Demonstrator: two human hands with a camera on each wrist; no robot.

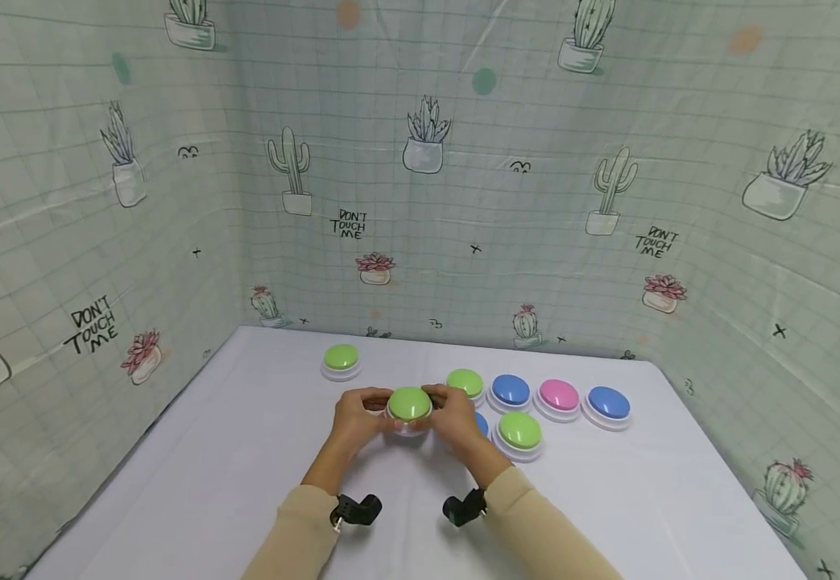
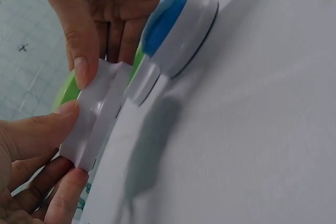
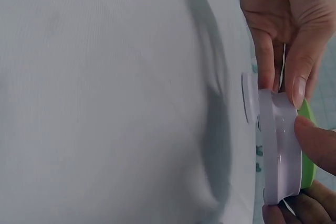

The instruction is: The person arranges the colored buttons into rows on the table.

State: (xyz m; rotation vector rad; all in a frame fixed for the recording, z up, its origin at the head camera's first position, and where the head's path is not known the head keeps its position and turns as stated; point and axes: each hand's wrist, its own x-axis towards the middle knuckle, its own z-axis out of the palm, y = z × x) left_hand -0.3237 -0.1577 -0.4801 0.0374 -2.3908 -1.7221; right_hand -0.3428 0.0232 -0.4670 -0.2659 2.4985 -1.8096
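Both hands hold a round green push button with a white base, gripping it from opposite sides. In the head view the left hand has its left edge, and the right hand its right edge. The left wrist view shows the white base tilted, with both thumbs against its near side and fingers around the rim. In the right wrist view the same button appears edge-on, green dome away from the table. Beside the right hand, a blue button is partly hidden by that wrist.
On the white table a green button stands alone at the back left. Right of the hands are another green button, a blue one, a pink one, a second blue and a nearer green. Cactus-print cloth surrounds the table.
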